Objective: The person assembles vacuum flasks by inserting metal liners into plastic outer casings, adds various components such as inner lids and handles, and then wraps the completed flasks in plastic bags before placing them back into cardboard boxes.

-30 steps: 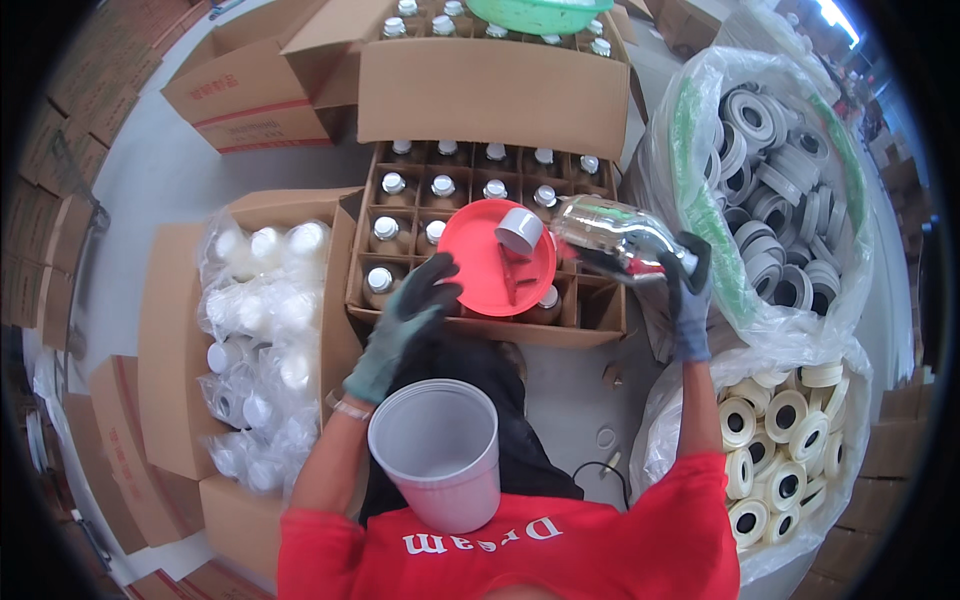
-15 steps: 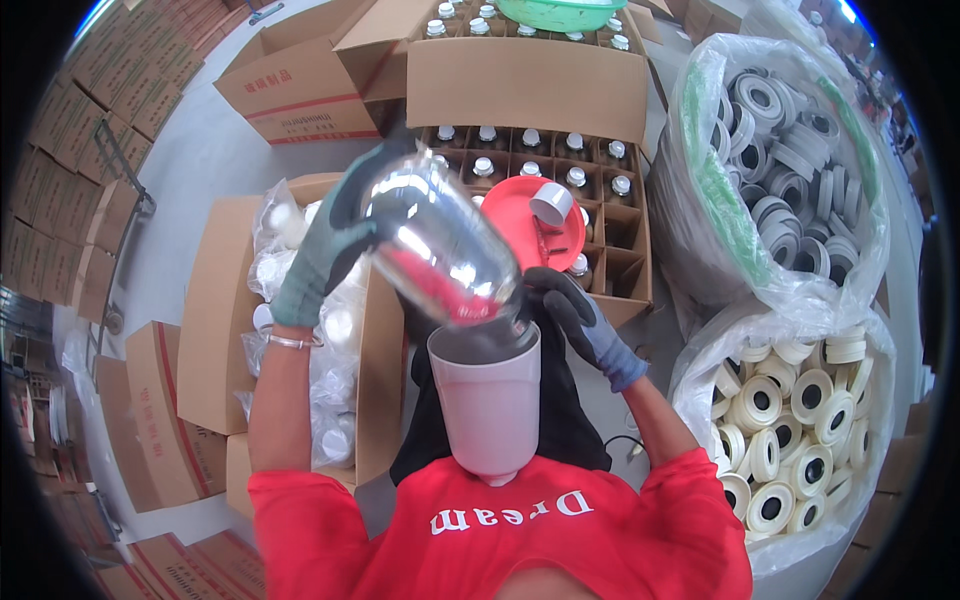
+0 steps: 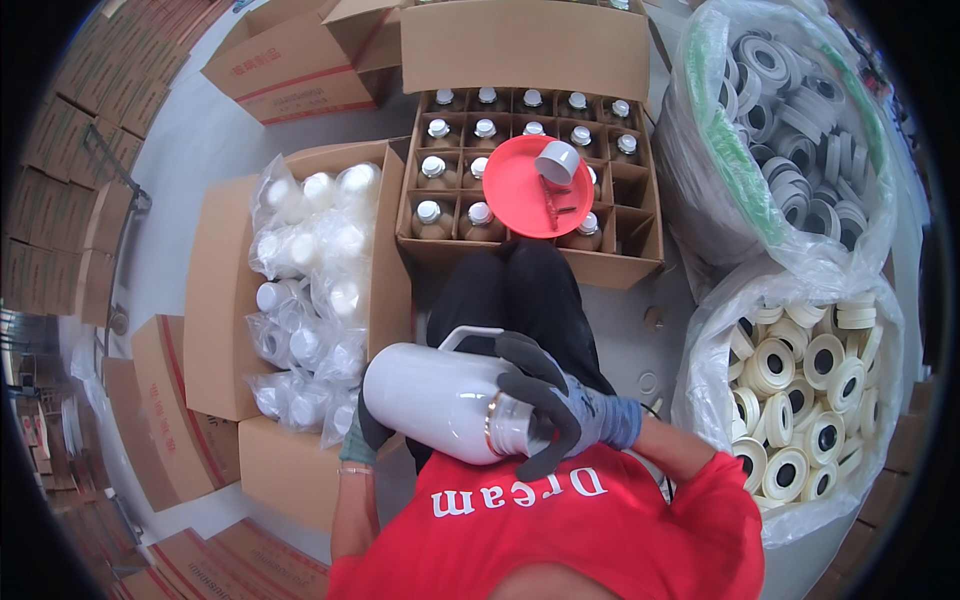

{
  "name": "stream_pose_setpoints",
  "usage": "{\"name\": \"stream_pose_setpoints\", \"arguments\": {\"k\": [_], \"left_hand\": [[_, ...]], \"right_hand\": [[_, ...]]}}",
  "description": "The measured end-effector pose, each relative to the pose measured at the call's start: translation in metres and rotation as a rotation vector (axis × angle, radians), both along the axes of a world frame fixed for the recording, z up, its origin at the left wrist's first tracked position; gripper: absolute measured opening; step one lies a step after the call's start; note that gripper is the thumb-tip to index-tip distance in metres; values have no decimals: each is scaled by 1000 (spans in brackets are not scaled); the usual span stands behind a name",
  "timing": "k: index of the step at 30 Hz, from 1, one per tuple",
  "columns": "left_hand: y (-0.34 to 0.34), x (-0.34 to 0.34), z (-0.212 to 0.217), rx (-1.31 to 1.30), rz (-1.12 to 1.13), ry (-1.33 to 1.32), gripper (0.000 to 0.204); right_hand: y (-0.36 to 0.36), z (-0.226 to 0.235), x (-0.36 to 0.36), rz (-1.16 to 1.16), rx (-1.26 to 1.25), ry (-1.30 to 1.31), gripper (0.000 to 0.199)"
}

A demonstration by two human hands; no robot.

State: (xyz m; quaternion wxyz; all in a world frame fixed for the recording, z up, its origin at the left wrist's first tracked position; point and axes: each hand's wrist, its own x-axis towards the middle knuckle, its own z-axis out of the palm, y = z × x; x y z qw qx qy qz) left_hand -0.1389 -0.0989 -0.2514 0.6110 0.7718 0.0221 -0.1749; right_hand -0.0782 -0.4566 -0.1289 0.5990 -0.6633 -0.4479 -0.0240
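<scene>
Head view. Left: gloved left hand [image 3: 374, 424] at the base of the white jug [image 3: 432, 398], fingers mostly hidden; cannot tell how far closed. Centre: jug lies sideways over the lap [image 3: 548, 300], mouth to the right, handle [image 3: 468, 333] on the far side. Shell looks stiff, glossy, probably slippery; any liner may be fragile. Right: right hand [image 3: 572, 402] curled around the neck [image 3: 510, 427]. Judged best hold: base plus neck.

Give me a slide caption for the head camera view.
White jug held sideways, gloved right hand at its neck, left hand at its base, near a divided carton of bottles.
</scene>
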Motion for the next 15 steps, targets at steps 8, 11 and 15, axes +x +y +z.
{"name": "stream_pose_setpoints", "arguments": {"k": [8, 11, 15], "left_hand": [[31, 21, -23, -117, -346, 101, 68], [15, 8, -20, -126, -142, 61, 66], [-28, -2, -25, -350, 183, 33, 64]], "right_hand": [[40, 35, 27, 185, -6, -144, 78], [41, 60, 29, -43, -16, -25, 74], [36, 70, 40, -445, -47, 108, 71]]}}
